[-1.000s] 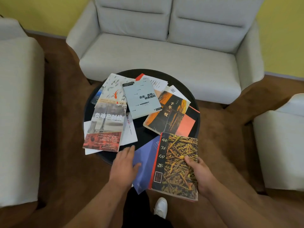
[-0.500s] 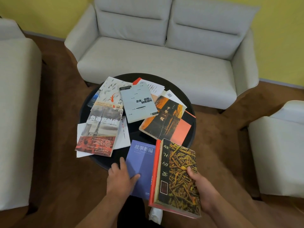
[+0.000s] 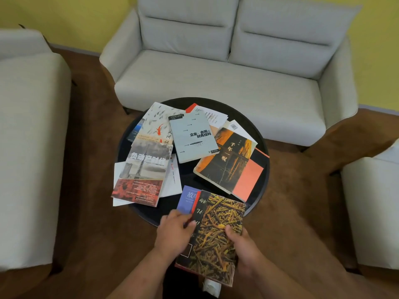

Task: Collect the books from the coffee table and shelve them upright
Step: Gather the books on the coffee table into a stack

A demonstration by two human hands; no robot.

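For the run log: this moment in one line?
right hand grips straw-cover book | left hand holds blue book | coffee table: more books flat

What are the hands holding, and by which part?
Right hand grips the straw-cover book by its right edge; left hand touches its spine side, grip unclear.
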